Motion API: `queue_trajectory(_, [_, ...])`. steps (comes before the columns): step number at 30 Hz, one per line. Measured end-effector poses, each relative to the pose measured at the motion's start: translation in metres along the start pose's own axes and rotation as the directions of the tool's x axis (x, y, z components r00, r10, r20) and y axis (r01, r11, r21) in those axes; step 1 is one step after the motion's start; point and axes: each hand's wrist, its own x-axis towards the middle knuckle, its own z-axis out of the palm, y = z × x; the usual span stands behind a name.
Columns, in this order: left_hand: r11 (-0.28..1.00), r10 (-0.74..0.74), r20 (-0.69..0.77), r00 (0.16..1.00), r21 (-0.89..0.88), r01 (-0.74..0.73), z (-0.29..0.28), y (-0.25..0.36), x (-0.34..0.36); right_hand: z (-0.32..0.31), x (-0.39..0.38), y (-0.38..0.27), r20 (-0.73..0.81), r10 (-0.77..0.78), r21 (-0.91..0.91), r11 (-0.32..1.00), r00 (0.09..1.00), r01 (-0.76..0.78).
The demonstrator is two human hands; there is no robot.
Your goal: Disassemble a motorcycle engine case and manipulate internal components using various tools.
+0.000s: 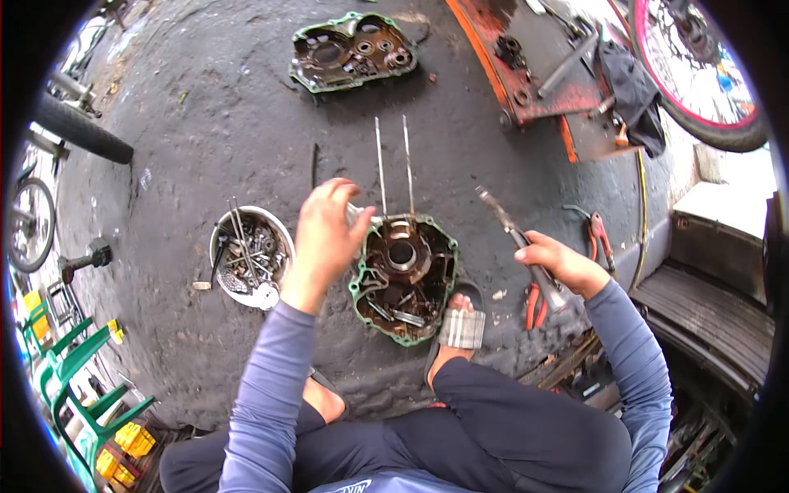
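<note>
On the ground between my feet lies an engine crankcase half (403, 261), oily inside, with a green gasket edge. Two long thin studs (407, 160) rise from its far end. Beside its far left corner is my left hand (327, 234), thumb and fingers apart and slightly curled. A small pale shape shows between them; whether the hand touches it I cannot tell. To the right of the case, my right hand (567, 264) grips a long metal tool (503, 215) with a narrow tip and a thick shiny end. Its exact kind is unclear.
A white bowl (215, 275) of bolts and small parts stands left. Red-handled pliers (602, 238) lie right; other red handles (537, 308) show below my right hand. Another case half (353, 51) lies far off. An orange tray (559, 90) bears tools. Green chairs (74, 361) stand left.
</note>
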Motion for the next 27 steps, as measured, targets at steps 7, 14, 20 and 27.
queue_trajectory(7, [-0.617, -0.354, 0.755, 0.552, -0.632, 0.469, 0.104, 0.130, -0.005, -0.006, 0.066, -0.071, 0.029, 0.012, -0.471, 0.882, 1.000, 0.003])
queue_trajectory(14, [-0.779, -0.348, 0.793, 0.500, -0.542, 0.317, 0.176, 0.136, 0.044, -0.032, 0.113, -0.086, 0.143, 0.189, -0.380, 0.917, 0.972, -0.122])
queue_trajectory(20, [-0.829, -0.463, 0.750, 0.471, -0.555, 0.070, 0.186, 0.131, 0.055, -0.031, 0.119, -0.093, 0.361, 0.096, -0.383, 0.922, 0.927, 0.054])
queue_trajectory(27, [-0.858, -0.414, 0.752, 0.514, -0.511, 0.057, 0.178, 0.131, 0.069, -0.044, 0.113, -0.108, 0.272, 0.174, -0.488, 0.873, 0.946, -0.020])
